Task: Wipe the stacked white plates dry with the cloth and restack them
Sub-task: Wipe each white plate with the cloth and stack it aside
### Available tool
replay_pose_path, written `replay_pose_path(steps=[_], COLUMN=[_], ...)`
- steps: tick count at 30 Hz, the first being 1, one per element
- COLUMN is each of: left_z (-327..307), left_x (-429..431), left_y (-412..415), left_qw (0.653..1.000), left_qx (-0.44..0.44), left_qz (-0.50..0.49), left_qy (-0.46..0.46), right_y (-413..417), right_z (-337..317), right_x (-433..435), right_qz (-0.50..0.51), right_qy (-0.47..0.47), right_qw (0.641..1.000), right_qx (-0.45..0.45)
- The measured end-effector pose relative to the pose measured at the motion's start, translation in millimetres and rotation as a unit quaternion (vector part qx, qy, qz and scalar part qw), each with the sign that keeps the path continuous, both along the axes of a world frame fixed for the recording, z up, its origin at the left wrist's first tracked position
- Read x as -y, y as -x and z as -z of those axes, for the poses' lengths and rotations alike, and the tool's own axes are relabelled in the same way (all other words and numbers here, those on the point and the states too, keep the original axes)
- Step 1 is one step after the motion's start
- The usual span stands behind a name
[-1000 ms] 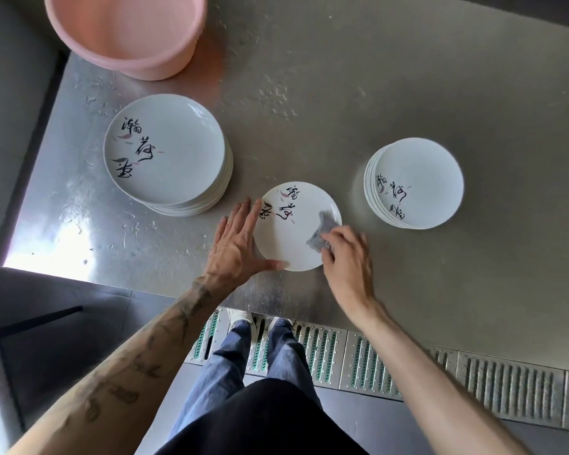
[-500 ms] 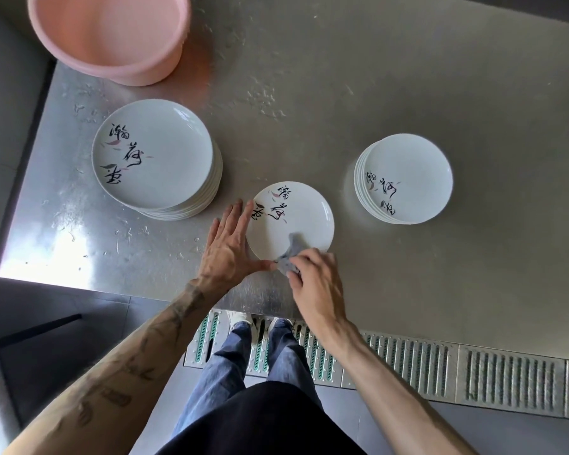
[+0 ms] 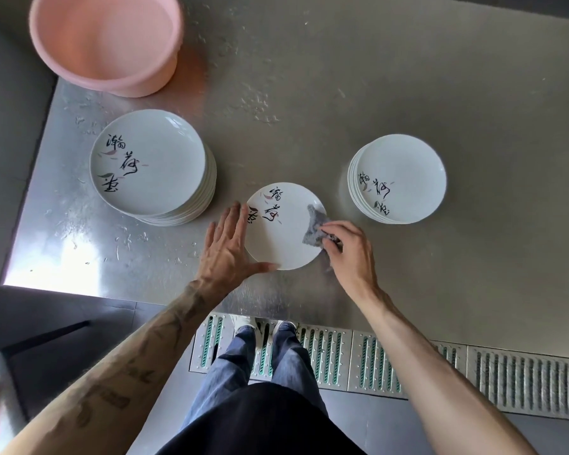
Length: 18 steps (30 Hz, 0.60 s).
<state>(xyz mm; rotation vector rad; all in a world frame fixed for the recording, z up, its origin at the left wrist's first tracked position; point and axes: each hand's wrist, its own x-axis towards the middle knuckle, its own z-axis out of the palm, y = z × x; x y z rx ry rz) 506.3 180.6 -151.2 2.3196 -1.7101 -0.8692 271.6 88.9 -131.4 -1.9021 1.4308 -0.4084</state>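
A single white plate (image 3: 284, 238) with black brush lettering lies flat on the steel counter in front of me. My left hand (image 3: 225, 249) rests flat against its left rim, fingers straight, thumb along the near edge. My right hand (image 3: 350, 249) pinches a small grey cloth (image 3: 314, 226) and presses it on the plate's right side. A tall stack of the same plates (image 3: 151, 165) stands to the left. A lower stack (image 3: 399, 178) stands to the right.
A pink plastic basin (image 3: 107, 41) sits at the counter's back left corner. The steel counter (image 3: 342, 93) is wet with droplets around the left stack. Its left and near edges are close. Floor drain grates (image 3: 408, 366) run below, by my feet.
My right hand has carried the cloth from the plate's near edge back round to its right side. The left hand has stayed against the left rim.
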Motion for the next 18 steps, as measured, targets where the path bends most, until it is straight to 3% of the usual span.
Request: replay_pose_path(steps=[3, 7, 13, 18], left_z=[-2.2, -3.3, -5.5, -29.7], left_x=[-0.1, 0.5, -2.5, 7.9], left_y=[3.7, 17.3, 24.4, 33.4], left_qw=[0.989, 0.968, 0.95, 0.964], left_qx=[0.099, 0.078, 0.101, 0.037], left_qz=[0.105, 0.231, 0.268, 0.214], left_qy=[0.038, 0.058, 0.123, 0.153], right_y=[-12.0, -18.4, -17.9, -17.2], right_z=[0.5, 0.8, -0.2, -12.1], right_x=[3.7, -0.7, -3.7, 5.9], right_qz=[0.076, 0.163, 0.248, 0.341], right_qy=[0.001, -0.026, -0.079, -0.147], right_qw=[0.997, 0.985, 0.959, 0.891], right_qx=[0.021, 0.054, 0.112, 0.261])
